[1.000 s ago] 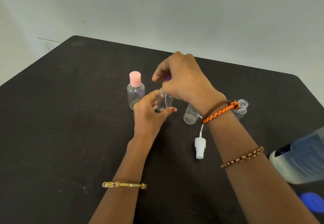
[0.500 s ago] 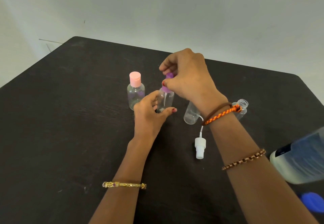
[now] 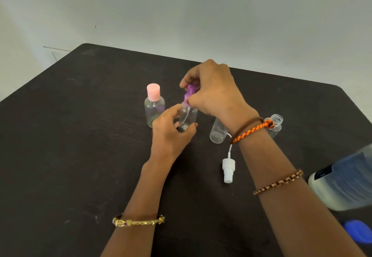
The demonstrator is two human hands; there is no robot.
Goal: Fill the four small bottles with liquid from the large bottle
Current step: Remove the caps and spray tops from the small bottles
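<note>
Purple pump cap (image 3: 190, 93) is pinched in your right hand (image 3: 213, 93) atop the small clear bottle (image 3: 188, 116) that your left hand (image 3: 171, 130) grips upright on the black counter (image 3: 80, 136), between the pink-capped bottle (image 3: 154, 105) and two uncapped bottles (image 3: 218, 131) (image 3: 275, 124), with a loose white sprayer (image 3: 228, 169) nearby. Large bottle (image 3: 346, 180) lies at the right edge beside its blue cap (image 3: 357, 230); none looks filled. Risk: lifting the cap askew drags its dip tube, tipping the light bottle or knocking the neighbours.
</note>
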